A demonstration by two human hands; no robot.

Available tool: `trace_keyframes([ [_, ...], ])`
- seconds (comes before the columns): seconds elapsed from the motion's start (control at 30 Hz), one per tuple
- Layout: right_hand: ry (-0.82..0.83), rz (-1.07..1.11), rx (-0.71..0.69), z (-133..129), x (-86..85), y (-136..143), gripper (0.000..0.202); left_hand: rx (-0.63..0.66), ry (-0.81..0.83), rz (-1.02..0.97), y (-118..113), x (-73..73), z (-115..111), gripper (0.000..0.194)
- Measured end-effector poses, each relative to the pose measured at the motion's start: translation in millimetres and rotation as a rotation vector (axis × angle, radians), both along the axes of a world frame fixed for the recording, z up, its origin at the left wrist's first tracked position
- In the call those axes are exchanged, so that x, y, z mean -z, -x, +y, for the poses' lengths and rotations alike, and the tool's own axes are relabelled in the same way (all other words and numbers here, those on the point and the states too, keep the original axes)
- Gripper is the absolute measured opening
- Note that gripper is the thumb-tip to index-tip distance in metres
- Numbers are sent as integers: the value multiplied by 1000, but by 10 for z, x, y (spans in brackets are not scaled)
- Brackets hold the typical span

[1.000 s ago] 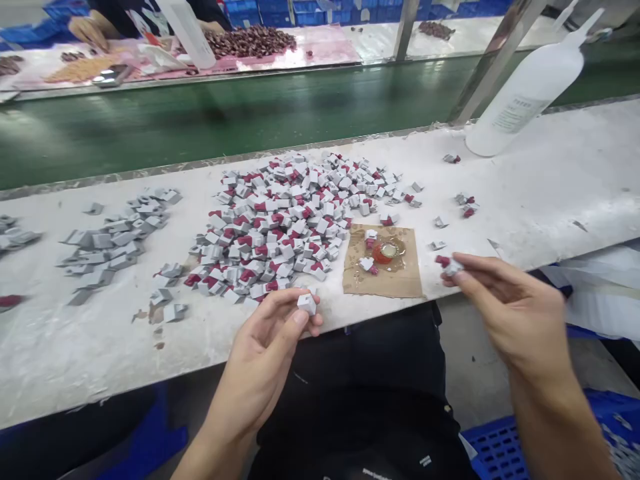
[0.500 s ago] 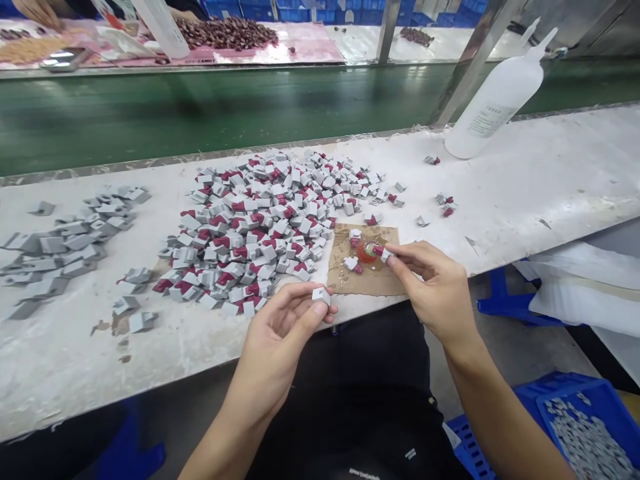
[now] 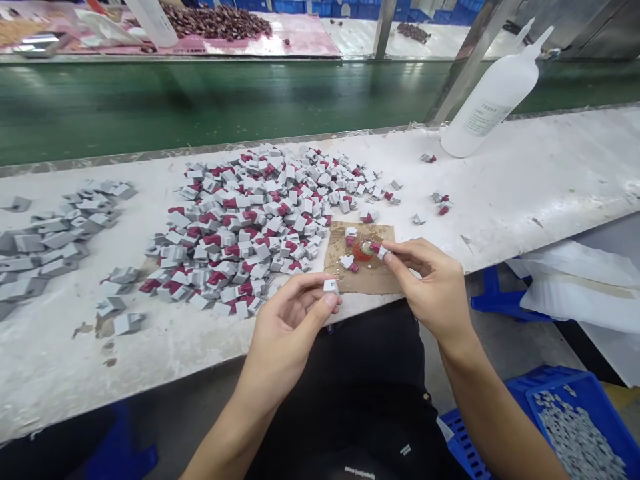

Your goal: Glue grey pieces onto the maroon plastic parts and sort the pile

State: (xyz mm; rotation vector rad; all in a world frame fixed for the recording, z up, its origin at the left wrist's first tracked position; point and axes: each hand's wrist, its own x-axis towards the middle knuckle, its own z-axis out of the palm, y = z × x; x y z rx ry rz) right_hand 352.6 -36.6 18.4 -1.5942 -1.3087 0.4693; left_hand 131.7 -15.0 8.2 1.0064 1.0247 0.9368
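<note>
Between the thumb and fingers of my left hand (image 3: 295,320) is a small grey plastic piece (image 3: 331,286), held just off the table's front edge. My right hand (image 3: 430,287) pinches a grey and dark red piece (image 3: 379,250) over the brown cardboard (image 3: 370,283), its red end at an orange-red patch (image 3: 364,252) of wet-looking material. Two more grey and red pieces lie on the cardboard, left of the patch. A large heap of grey and red pieces (image 3: 250,220) spreads to the left and behind.
Plain grey pieces (image 3: 55,240) lie at the far left. A white squeeze bottle (image 3: 493,100) leans at the back right, near a metal post. Behind runs a green belt (image 3: 200,107). A blue crate (image 3: 580,427) stands below right.
The view has shifted slightly. My left hand has moved a little right and up with its grey piece, which is turned differently. My right hand still holds its piece at the orange-red patch.
</note>
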Motion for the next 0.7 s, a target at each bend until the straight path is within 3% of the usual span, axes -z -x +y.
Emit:
trace_keyframes([
  [0.17,-50,142,13,-40,-53,62,16,14,-23,-72,-130,-12,91,18],
  [0.37,-21,415,-131,-114,-83,119,20,42,-25,-134,-271,6,146,22],
  [0.7,26,485,-204,-134,-92,151,20,53,-3,-183,-358,31,133,22],
])
